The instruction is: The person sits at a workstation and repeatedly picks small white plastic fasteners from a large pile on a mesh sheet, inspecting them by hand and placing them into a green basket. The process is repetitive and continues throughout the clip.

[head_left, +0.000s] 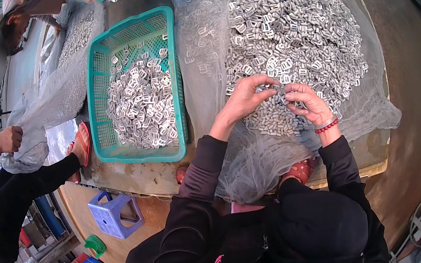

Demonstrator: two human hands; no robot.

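Note:
My left hand (pixel 250 97) and my right hand (pixel 308 104) meet over the near edge of a big pile of small grey metal slide buckles (pixel 293 28). Thumb and fingers of both are pinched around one small grey metal piece (pixel 281 91), which looks like a buckle from the pile; the fingertips partly cover it. Under the hands, the near part of the heap (pixel 276 118) shows small rounded grey pieces packed together. The whole pile rests on a sheer grey mesh cloth (pixel 248 172). A red bead bracelet (pixel 326 125) circles my right wrist.
Left of the pile stands a green plastic basket (pixel 178 82) partly filled with loose buckles (pixel 144 103). A co-worker's hand (pixel 10 139) grips another mesh cloth (pixel 59 107) at far left. A purple stool (pixel 115 215) stands below the table edge.

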